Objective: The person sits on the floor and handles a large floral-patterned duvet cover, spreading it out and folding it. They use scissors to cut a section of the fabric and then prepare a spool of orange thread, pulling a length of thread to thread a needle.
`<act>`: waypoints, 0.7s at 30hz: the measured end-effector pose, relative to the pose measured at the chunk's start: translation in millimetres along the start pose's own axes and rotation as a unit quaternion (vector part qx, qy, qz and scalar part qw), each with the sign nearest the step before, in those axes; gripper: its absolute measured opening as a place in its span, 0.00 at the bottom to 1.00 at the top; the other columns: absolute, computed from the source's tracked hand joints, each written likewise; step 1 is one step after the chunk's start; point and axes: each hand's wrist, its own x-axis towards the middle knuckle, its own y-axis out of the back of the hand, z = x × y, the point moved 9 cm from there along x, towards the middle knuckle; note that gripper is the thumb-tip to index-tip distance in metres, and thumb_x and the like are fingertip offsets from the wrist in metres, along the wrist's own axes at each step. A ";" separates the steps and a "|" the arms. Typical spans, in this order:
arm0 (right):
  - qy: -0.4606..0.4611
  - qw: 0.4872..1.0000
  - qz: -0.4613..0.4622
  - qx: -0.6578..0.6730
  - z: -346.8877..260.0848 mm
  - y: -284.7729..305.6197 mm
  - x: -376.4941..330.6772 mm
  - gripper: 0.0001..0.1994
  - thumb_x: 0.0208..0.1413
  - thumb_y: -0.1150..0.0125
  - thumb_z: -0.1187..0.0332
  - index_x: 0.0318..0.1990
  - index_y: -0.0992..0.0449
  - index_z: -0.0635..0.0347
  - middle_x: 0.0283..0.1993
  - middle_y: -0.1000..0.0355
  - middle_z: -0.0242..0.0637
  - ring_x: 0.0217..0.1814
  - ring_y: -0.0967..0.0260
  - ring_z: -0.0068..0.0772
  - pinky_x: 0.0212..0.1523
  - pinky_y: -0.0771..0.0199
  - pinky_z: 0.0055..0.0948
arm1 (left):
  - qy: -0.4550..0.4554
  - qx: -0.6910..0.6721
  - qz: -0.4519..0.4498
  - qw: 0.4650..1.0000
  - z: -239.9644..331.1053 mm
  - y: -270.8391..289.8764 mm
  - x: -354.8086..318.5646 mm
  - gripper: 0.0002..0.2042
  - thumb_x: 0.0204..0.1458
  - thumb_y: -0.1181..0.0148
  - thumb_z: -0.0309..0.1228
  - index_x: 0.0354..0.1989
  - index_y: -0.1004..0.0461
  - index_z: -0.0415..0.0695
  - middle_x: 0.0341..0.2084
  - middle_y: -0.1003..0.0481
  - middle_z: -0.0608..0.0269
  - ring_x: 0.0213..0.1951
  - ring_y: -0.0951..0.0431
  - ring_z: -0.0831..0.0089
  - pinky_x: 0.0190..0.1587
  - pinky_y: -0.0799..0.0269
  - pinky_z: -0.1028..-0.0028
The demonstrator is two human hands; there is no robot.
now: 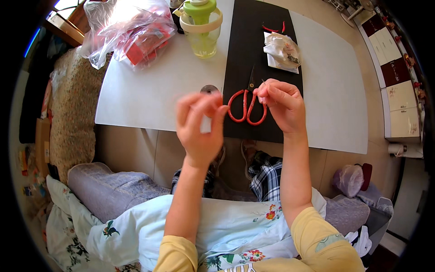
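Observation:
My left hand (198, 127) is raised over the table's near edge, blurred by motion. Its thumb and forefinger curl together in a pinch; whatever they may hold is too small to make out. Thumb and fingertips of my right hand (284, 103) are pressed together, and a thin, dark, needle-like tip (263, 82) sticks up from them. Between the hands lies a pair of scissors (245, 107) with red handles, blades pointing away from me. A grey round spool-like thing (209, 89) shows just behind my left fingers, partly hidden by them.
The white table (335, 90) has a black strip (240, 41) across it. At the far left are a clear plastic bag with red packets (145, 43) and a green-lidded cup (201, 34). Crumpled white wrapping (282, 50) and small red pieces (274, 29) lie at the far right. A floral cloth (149, 222) covers my lap.

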 end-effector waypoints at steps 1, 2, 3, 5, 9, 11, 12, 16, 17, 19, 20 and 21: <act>0.000 1.000 -0.023 0.013 1.3 -6.5 -0.1 0.07 0.51 0.45 0.73 0.28 0.23 0.68 0.27 0.29 0.38 0.27 0.36 0.22 0.30 0.36 0.20 | 0.020 -0.037 -0.034 0.999 7.6 -6.1 -6.7 0.19 0.40 0.37 0.19 0.44 0.29 0.40 0.32 0.27 0.62 0.32 0.27 0.77 0.33 0.31 0.79; 0.001 0.999 -0.045 0.027 2.4 -14.8 -0.7 0.07 0.51 0.45 0.73 0.28 0.23 0.68 0.27 0.29 0.38 0.27 0.36 0.22 0.30 0.36 0.20 | 0.039 -0.075 -0.068 0.994 13.2 -15.6 -11.8 0.17 0.41 0.37 0.18 0.42 0.28 0.39 0.29 0.27 0.63 0.29 0.27 0.80 0.28 0.31 0.82; 0.000 0.997 -0.069 0.041 2.5 -23.3 -1.5 0.07 0.50 0.45 0.73 0.28 0.23 0.68 0.27 0.29 0.38 0.27 0.36 0.22 0.29 0.37 0.20 | 0.103 -0.122 -0.095 0.983 10.3 -27.9 -15.7 0.16 0.41 0.37 0.19 0.42 0.28 0.39 0.26 0.27 0.63 0.24 0.28 0.80 0.24 0.32 0.82; -0.011 0.994 -0.104 -0.034 3.3 -34.8 -2.0 0.07 0.50 0.44 0.73 0.27 0.23 0.68 0.27 0.29 0.39 0.27 0.36 0.23 0.29 0.37 0.19 | 0.199 -0.182 -0.103 0.957 1.3 -41.2 -25.3 0.15 0.42 0.38 0.20 0.41 0.27 0.39 0.22 0.27 0.63 0.19 0.29 0.81 0.21 0.34 0.82; 0.010 0.992 -0.092 -0.081 3.5 -39.2 -1.0 0.07 0.49 0.43 0.73 0.26 0.23 0.68 0.27 0.29 0.38 0.27 0.38 0.22 0.29 0.38 0.20 | 0.191 -0.180 -0.124 0.957 -3.5 -37.9 -19.2 0.08 0.45 0.41 0.20 0.36 0.27 0.38 0.22 0.26 0.62 0.20 0.27 0.80 0.20 0.33 0.83; 0.027 0.992 -0.082 -0.092 2.8 -37.4 0.5 0.07 0.49 0.42 0.73 0.26 0.23 0.68 0.26 0.30 0.35 0.27 0.39 0.21 0.29 0.39 0.20 | 0.206 -0.213 -0.140 0.945 -9.8 -34.9 -17.1 0.06 0.46 0.43 0.19 0.34 0.27 0.37 0.22 0.26 0.62 0.20 0.27 0.80 0.20 0.33 0.83; 0.018 0.992 -0.065 -0.103 4.0 -34.0 0.9 0.07 0.49 0.42 0.72 0.26 0.23 0.68 0.25 0.30 0.34 0.27 0.39 0.20 0.29 0.39 0.20 | 0.237 -0.250 -0.137 0.929 -17.9 -32.1 -18.2 0.04 0.47 0.44 0.18 0.32 0.27 0.36 0.22 0.26 0.62 0.20 0.27 0.79 0.20 0.34 0.83; -0.021 0.990 -0.021 -0.136 10.0 -26.2 0.5 0.07 0.49 0.42 0.72 0.26 0.23 0.68 0.24 0.32 0.32 0.26 0.40 0.18 0.28 0.41 0.19 | 0.291 -0.322 -0.022 0.901 -49.7 2.2 -8.4 0.02 0.50 0.46 0.20 0.29 0.28 0.35 0.21 0.27 0.60 0.19 0.27 0.77 0.20 0.34 0.82; -0.031 0.989 -0.018 -0.143 11.9 -26.7 0.5 0.07 0.49 0.42 0.72 0.26 0.23 0.68 0.24 0.33 0.31 0.26 0.40 0.18 0.27 0.42 0.18 | 0.290 -0.278 0.009 0.916 -59.4 14.3 -7.6 0.03 0.50 0.46 0.21 0.30 0.28 0.35 0.21 0.27 0.60 0.18 0.28 0.78 0.18 0.35 0.82; -0.030 0.987 -0.048 -0.153 12.0 -36.5 0.1 0.07 0.50 0.42 0.71 0.27 0.22 0.67 0.24 0.33 0.31 0.26 0.40 0.17 0.26 0.43 0.17 | 0.298 -0.266 -0.033 0.916 -61.8 12.5 -6.7 0.03 0.50 0.47 0.20 0.31 0.28 0.35 0.21 0.27 0.60 0.17 0.30 0.79 0.17 0.37 0.82; -0.029 0.985 -0.063 -0.158 12.2 -40.9 -0.7 0.07 0.50 0.42 0.71 0.27 0.22 0.67 0.24 0.33 0.30 0.26 0.40 0.17 0.25 0.44 0.17 | 0.301 -0.259 -0.054 0.916 -61.1 9.8 -6.2 0.03 0.50 0.47 0.20 0.32 0.28 0.35 0.21 0.27 0.60 0.17 0.30 0.79 0.17 0.37 0.82; -0.041 0.985 -0.075 -0.151 16.0 -42.3 -2.3 0.07 0.50 0.42 0.72 0.28 0.22 0.67 0.26 0.34 0.30 0.26 0.40 0.17 0.24 0.44 0.16 | 0.317 -0.277 -0.117 0.900 -48.4 -5.0 -5.4 0.04 0.49 0.46 0.20 0.32 0.27 0.35 0.21 0.27 0.61 0.16 0.31 0.81 0.16 0.39 0.83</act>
